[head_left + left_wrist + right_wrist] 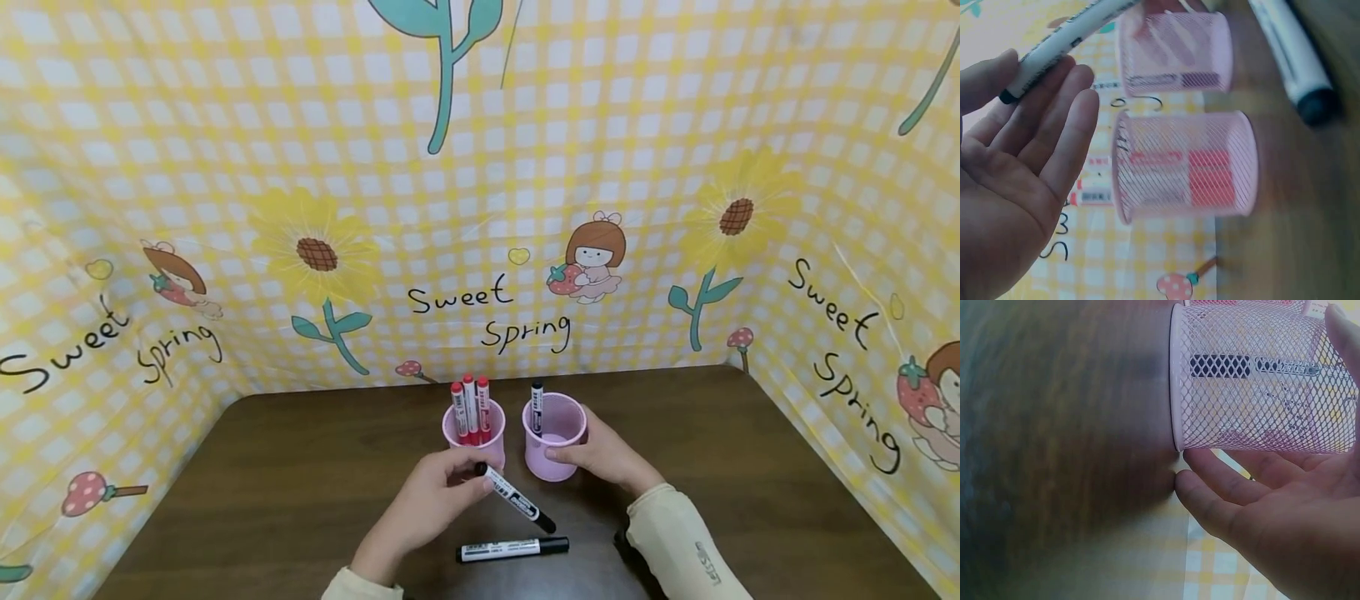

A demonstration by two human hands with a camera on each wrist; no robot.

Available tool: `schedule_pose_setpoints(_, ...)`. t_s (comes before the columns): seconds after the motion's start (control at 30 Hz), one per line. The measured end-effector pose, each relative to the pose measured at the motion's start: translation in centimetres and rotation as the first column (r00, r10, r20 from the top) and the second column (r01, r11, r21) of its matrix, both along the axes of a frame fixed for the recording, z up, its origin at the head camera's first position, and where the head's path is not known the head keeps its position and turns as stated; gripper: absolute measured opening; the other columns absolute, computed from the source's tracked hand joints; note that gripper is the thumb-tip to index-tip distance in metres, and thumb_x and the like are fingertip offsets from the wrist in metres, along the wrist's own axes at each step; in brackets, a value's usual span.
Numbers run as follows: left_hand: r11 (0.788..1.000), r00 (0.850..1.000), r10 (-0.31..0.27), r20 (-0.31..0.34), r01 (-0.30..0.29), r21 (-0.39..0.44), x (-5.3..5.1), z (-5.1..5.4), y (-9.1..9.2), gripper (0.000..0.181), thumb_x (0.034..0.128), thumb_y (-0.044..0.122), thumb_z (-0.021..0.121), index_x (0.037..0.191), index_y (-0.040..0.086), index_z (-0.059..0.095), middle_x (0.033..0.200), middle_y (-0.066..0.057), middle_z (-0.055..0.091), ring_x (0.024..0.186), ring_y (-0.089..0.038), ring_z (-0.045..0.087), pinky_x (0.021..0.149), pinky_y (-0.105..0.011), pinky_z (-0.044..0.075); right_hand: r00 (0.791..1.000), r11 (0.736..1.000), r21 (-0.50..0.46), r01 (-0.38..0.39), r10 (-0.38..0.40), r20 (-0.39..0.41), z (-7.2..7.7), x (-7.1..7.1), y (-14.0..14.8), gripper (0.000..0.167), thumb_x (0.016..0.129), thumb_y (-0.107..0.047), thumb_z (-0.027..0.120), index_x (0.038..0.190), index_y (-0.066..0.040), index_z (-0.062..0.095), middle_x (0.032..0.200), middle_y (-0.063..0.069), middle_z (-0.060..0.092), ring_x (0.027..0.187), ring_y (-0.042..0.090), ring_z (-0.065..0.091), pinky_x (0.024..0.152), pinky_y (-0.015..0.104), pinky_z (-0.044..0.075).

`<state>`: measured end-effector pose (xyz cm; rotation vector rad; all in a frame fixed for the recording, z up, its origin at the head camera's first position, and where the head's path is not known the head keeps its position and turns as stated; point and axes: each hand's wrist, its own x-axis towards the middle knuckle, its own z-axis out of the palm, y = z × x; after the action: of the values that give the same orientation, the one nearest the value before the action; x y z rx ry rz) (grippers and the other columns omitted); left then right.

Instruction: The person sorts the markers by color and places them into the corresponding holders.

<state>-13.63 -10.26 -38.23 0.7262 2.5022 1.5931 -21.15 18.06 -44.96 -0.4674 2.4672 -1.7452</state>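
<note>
At the far left, a yellow-and-white checked cloth [67, 217] printed "Sweet Spring" runs off the edge of the head view and continues behind the dark wooden tabletop [300, 467]. A pale left sleeve [362, 586] is mostly cut off at the bottom. From it the left hand [423, 504] reaches in, thumb and index finger pinching a black-capped marker [517, 498], the other fingers loosely extended. That hand covers the lower front of the left pink mesh pen cup [495, 451], where three red-capped markers [470, 408] stand; in the left wrist view their lower parts show only dimly through the mesh.

The held marker is off the tabletop, slanting down to the right in front of the cups; the top edge of the left wrist view cuts it off, and its print is too small to read. Near its lower end, a second black-capped marker [513, 549] lies flat on the tabletop, blurred from the left wrist.

The right pink mesh pen cup [536, 461] stands upright, one upright black-capped marker [537, 408] inside at its left. The right hand [609, 457] holds it by the right side, thumb in front; the remaining fingers are partly hidden behind the cup. A dark object [628, 553], hard to make out, shows beside the right sleeve [686, 542], which the bottom edge crops.
</note>
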Motion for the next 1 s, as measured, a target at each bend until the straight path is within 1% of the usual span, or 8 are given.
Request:
schedule_pose_setpoints(0.13, 0.992, 1.000, -0.013, 0.022, 0.010, 0.125, -0.5, 0.7, 1.0, 0.023, 0.0945, 0.014, 0.072, 0.116, 0.007, 0.071, 0.101, -0.007, 0.072, 0.089, -0.019, 0.066, 0.078, -0.030, 0.054, 1.000, 1.000, -0.008, -0.005, 0.005, 0.001, -0.1, -0.1, 0.1, 0.081, 0.080, -0.022, 0.087, 0.145, 0.000, 0.043, 0.132, 0.017, 0.059, 0.121, 0.032, 0.055, 0.102, 0.044, 0.041)
schedule_pose_setpoints(0.23, 0.984, 1.000, -0.020, 0.013, 0.017, 0.176, -0.9, 1.2, 1.9, 0.025, 0.0950, 0.013, 0.071, 0.118, 0.005, 0.071, 0.103, -0.011, 0.072, 0.089, -0.020, 0.067, 0.076, -0.030, 0.056, 1.000, 1.000, -0.015, -0.016, 0.016, 0.004, -0.2, -0.2, 0.0, 0.081, 0.081, -0.023, 0.087, 0.145, -0.001, 0.043, 0.133, 0.016, 0.058, 0.120, 0.032, 0.055, 0.101, 0.045, 0.041)
schedule_pose_setpoints(0.33, 0.984, 0.999, -0.005, -0.051, 0.014, 0.177, -1.5, 2.0, 2.8, 0.024, 0.0941, 0.013, 0.072, 0.118, 0.007, 0.072, 0.104, -0.008, 0.069, 0.090, -0.019, 0.065, 0.078, -0.031, 0.054, 1.000, 0.999, -0.021, -0.029, 0.029, 0.010, -0.3, -0.3, -0.1, 0.081, 0.081, -0.022, 0.086, 0.145, -0.001, 0.041, 0.133, 0.017, 0.057, 0.120, 0.032, 0.055, 0.101, 0.046, 0.042)
schedule_pose_setpoints(0.43, 0.981, 0.990, 0.045, -0.134, -0.018, 0.193, -2.2, 3.1, 3.8, 0.024, 0.0923, 0.011, 0.074, 0.116, 0.010, 0.074, 0.105, -0.003, 0.067, 0.093, -0.018, 0.063, 0.082, -0.033, 0.053, 0.999, 0.999, -0.028, -0.036, 0.036, 0.016, -0.4, -0.3, -0.1, 0.081, 0.082, -0.021, 0.086, 0.146, 0.000, 0.040, 0.134, 0.018, 0.056, 0.120, 0.033, 0.055, 0.099, 0.045, 0.043)
schedule_pose_setpoints(0.5, 0.972, 0.978, 0.099, -0.181, -0.057, 0.226, -2.8, 3.9, 4.4, 0.023, 0.0908, 0.010, 0.076, 0.114, 0.011, 0.075, 0.101, -0.001, 0.066, 0.093, -0.019, 0.062, 0.082, -0.033, 0.052, 0.999, 0.999, -0.031, -0.039, 0.040, 0.018, -0.4, -0.3, -0.1, 0.081, 0.082, -0.021, 0.086, 0.146, -0.001, 0.040, 0.134, 0.019, 0.056, 0.120, 0.034, 0.055, 0.099, 0.044, 0.043)
schedule_pose_setpoints(0.67, 0.945, 0.953, 0.206, -0.220, -0.136, 0.296, -4.4, 5.3, 6.1, 0.024, 0.0904, 0.010, 0.077, 0.114, 0.010, 0.075, 0.095, -0.002, 0.065, 0.085, -0.020, 0.061, 0.075, -0.031, 0.051, 0.999, 0.999, -0.019, -0.042, 0.042, 0.009, -0.1, -0.3, -0.1, 0.081, 0.082, -0.022, 0.086, 0.147, -0.003, 0.041, 0.134, 0.016, 0.057, 0.119, 0.032, 0.055, 0.101, 0.045, 0.042)
schedule_pose_setpoints(0.8, 0.949, 0.943, 0.244, -0.226, -0.184, 0.258, -5.9, 5.4, 7.4, 0.025, 0.0907, 0.010, 0.076, 0.115, 0.012, 0.074, 0.096, -0.003, 0.063, 0.081, -0.019, 0.060, 0.070, -0.030, 0.051, 0.998, 0.998, -0.011, -0.057, 0.057, 0.001, -0.1, -0.5, 0.0, 0.081, 0.083, -0.023, 0.085, 0.148, -0.004, 0.040, 0.135, 0.013, 0.056, 0.120, 0.029, 0.055, 0.103, 0.050, 0.041)
schedule_pose_setpoints(1.0, 0.972, 0.944, 0.233, -0.233, -0.219, 0.083, -7.2, 4.5, 9.2, 0.027, 0.0923, 0.012, 0.075, 0.119, 0.012, 0.072, 0.100, 0.001, 0.064, 0.082, -0.016, 0.061, 0.070, -0.032, 0.053, 0.996, 0.996, -0.005, -0.084, 0.084, -0.023, 0.2, -0.6, 0.2, 0.084, 0.084, -0.022, 0.083, 0.151, -0.003, 0.035, 0.140, 0.016, 0.052, 0.123, 0.031, 0.054, 0.105, 0.053, 0.041)
